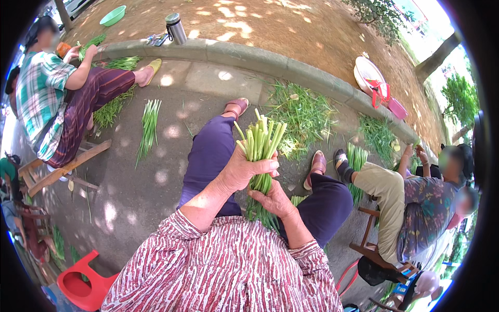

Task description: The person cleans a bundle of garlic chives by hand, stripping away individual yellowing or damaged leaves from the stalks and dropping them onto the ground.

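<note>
My left hand point(243, 165) is wrapped around a bundle of green stalks point(260, 142), just below their pale, thick ends, which point away from me. Lower on the same bundle, my right hand point(273, 199) grips the darker green part. The thin leafy ends hang toward my lap. On the ground between my feet and to the right lies a heap of loose green trimmings point(302, 117). Another bunch of green stalks point(149, 126) rests on the pavement to the left of my knee. Part of a further bunch point(298, 200) shows beside my right thigh.
A concrete kerb point(245, 54) curves across the front, with a steel flask point(176, 30) on it. People sit on low wooden stools point(70, 165) at both sides, the left one holding greens. A red plastic stool point(84, 282) stands lower left; a white basin point(368, 74) lies beyond the kerb.
</note>
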`<action>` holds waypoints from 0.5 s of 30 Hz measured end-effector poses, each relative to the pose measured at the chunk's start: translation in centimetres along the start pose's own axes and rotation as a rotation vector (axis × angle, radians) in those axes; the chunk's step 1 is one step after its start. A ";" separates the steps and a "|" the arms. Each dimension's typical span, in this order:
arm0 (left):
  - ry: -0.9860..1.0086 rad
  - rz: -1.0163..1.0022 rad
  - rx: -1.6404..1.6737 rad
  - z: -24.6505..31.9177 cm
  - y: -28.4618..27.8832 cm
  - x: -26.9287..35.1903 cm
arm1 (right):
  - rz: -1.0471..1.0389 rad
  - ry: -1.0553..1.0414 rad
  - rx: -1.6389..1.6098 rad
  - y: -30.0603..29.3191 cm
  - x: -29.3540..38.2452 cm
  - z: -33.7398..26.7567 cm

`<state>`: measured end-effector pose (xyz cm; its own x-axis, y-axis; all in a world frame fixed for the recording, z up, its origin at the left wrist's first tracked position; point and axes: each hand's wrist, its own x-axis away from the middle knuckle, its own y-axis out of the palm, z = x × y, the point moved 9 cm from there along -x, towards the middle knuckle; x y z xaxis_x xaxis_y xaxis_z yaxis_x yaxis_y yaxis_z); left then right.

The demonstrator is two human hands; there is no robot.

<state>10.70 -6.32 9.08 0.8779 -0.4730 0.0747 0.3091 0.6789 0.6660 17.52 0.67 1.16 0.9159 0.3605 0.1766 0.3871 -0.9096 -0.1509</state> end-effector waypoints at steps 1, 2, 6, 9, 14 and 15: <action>-0.004 0.005 -0.006 -0.1 -0.1 0.1 | 0.001 0.002 0.005 0.0 0.0 -0.1; 0.014 0.012 -0.020 0.0 0.0 0.1 | 0.003 0.004 0.010 0.0 -0.1 -0.1; 0.118 0.068 -0.066 1.3 -0.3 -0.5 | 0.047 0.025 -0.045 -0.8 0.0 1.0; 0.185 0.167 0.038 2.2 -2.8 -1.1 | 0.094 0.147 0.016 -2.7 0.5 0.6; 0.148 0.338 0.374 2.7 -9.5 -0.8 | 0.250 0.174 -0.289 -6.6 2.6 1.2; 0.141 0.456 0.425 2.6 -10.6 -0.4 | 0.262 0.197 -0.341 -7.3 3.1 1.5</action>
<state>6.16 -14.80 3.89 0.9357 -0.0906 0.3410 -0.2536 0.4993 0.8285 17.72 8.73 1.36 0.9275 0.0940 0.3617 0.0589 -0.9925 0.1070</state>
